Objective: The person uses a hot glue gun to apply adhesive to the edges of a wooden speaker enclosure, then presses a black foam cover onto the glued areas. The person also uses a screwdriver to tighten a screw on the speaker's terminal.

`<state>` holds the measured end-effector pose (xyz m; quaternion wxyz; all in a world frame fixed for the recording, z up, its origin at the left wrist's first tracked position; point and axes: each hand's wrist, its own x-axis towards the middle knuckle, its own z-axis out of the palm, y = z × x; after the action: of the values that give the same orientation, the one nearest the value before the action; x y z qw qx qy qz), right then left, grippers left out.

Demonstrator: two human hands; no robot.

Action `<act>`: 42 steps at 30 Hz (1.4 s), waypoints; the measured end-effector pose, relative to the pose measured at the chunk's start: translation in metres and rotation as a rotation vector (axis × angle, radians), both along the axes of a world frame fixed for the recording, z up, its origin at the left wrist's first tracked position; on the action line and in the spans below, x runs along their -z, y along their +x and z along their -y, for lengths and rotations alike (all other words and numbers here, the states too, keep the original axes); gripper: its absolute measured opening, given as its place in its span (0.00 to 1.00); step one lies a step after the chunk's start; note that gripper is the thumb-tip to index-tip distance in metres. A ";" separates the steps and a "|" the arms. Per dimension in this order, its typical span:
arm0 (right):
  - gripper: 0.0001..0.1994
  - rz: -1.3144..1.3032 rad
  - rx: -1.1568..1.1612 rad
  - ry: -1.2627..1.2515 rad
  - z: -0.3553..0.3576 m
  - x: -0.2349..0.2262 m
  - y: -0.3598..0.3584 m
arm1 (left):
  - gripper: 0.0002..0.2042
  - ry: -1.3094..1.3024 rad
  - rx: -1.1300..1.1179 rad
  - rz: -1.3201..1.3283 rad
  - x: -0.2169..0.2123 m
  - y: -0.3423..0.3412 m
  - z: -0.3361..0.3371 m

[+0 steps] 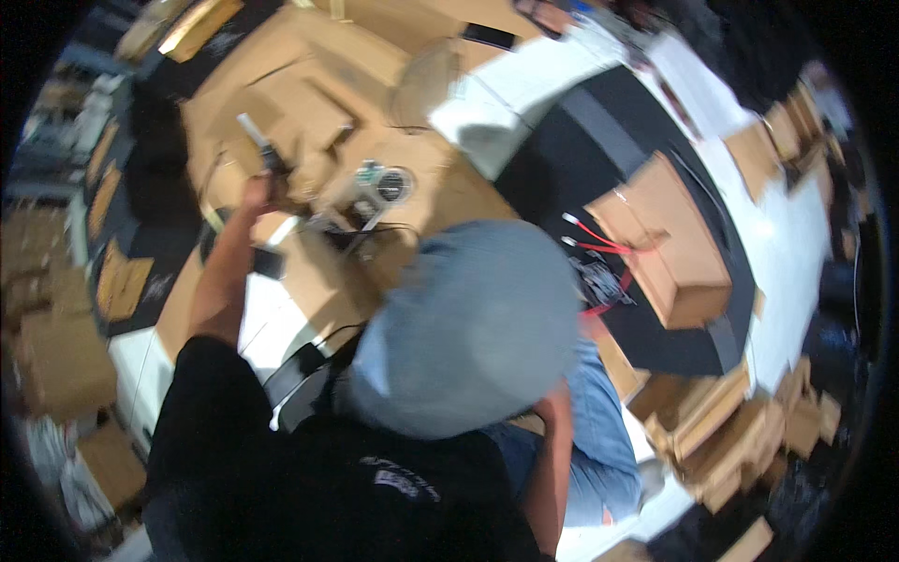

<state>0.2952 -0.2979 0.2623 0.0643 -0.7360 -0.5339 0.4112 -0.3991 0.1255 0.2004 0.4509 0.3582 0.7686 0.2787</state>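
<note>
My left hand [257, 194] reaches out to the left, closed round the dark handle of a knife-like tool [255, 136] with a long pale blade pointing away from me; motion blur softens it. Beneath and beyond lie folded brown cardboard pieces [314, 112]. Right of that hand are a round black-and-white object [393, 185] and a small green-and-white part [369, 174]. My right forearm [551, 459] comes up from the lower edge. A large rounded grey-blue cloth shape [468, 328] close to the camera hides my right hand and its fingers.
On a black mat [552, 140] at right stands an open cardboard piece [688, 272], with red cords [599, 239] beside it. A dark flat rectangle [489, 36] lies at the far side, near another person's hand [545, 14]. Cardboard scraps [740, 431] and boxes [66, 365] line both sides.
</note>
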 end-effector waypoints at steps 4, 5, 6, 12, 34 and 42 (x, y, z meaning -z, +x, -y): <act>0.24 0.055 -0.043 -0.043 -0.013 -0.010 -0.002 | 0.20 0.008 0.338 -0.472 0.023 -0.043 -0.003; 0.23 0.137 -0.032 -0.122 -0.004 -0.035 0.007 | 0.26 -0.068 0.448 -0.756 0.035 0.014 0.012; 0.23 0.146 0.003 -0.073 -0.001 -0.042 0.008 | 0.28 -0.038 0.483 -0.588 0.027 0.020 0.016; 0.20 0.160 0.218 0.350 -0.004 -0.085 0.023 | 0.25 0.236 0.378 -0.748 -0.017 -0.021 -0.006; 0.57 1.103 0.471 0.330 -0.051 -0.170 0.227 | 0.14 1.278 0.715 -0.131 -0.375 0.375 0.117; 0.58 1.095 0.395 0.599 0.010 -0.112 0.168 | 0.13 1.090 1.094 -0.392 -0.346 0.395 0.145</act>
<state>0.4630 -0.3075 0.3745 0.0599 -0.8734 -0.4357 -0.2091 -0.0044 -0.0198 0.5467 0.1414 0.8974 0.3044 0.2864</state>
